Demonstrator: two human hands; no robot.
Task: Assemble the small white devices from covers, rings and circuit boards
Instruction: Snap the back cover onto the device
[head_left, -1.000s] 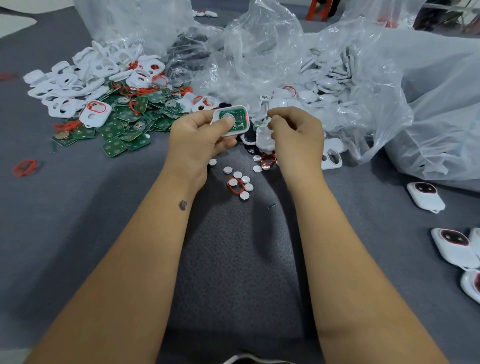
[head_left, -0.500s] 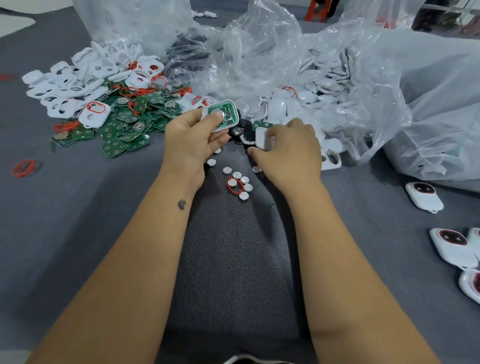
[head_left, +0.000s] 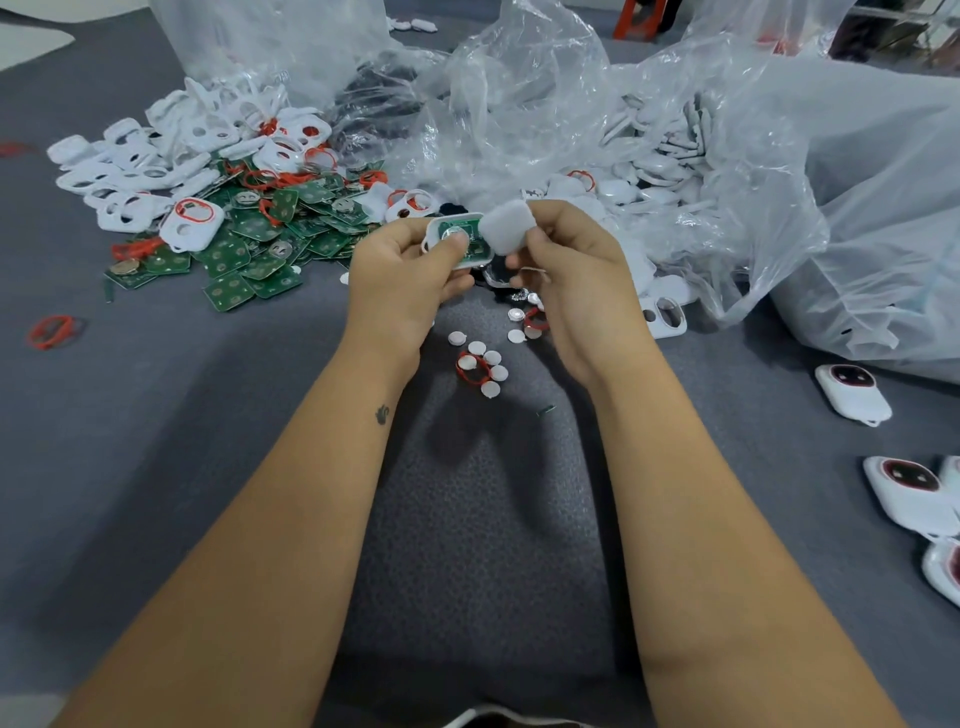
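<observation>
The step in hand looks like closing a device: the left hand (head_left: 410, 275) holds a white shell (head_left: 460, 247) with a green circuit board seated inside it, and the right hand (head_left: 566, 270) brings a plain white cover (head_left: 508, 228) up to the shell's right edge. To do it well, the cover should probably be squared over the shell first, corners matched, then pressed down evenly all round so no edge catches. The left thumb lies on the round metal part at the middle of the board; it would need to slide off before the cover can seat.

The left grip is narrow and closed round the shell, thumb on top, fingers curled beneath. The right grip is a fingertip pinch on the cover's lower edge, the cover tilted toward the shell and touching or nearly touching it; which one, I cannot tell.

Both pieces are held above the grey desk (head_left: 208, 467), just near of the clear plastic bags (head_left: 545, 104). On the desk below the hands lie small white discs (head_left: 491, 358) and a red ring (head_left: 471, 368). Far left sits a heap of green boards (head_left: 249, 244) and white covers with holes (head_left: 156, 150). Finished devices (head_left: 852, 389) rest at the right.
</observation>
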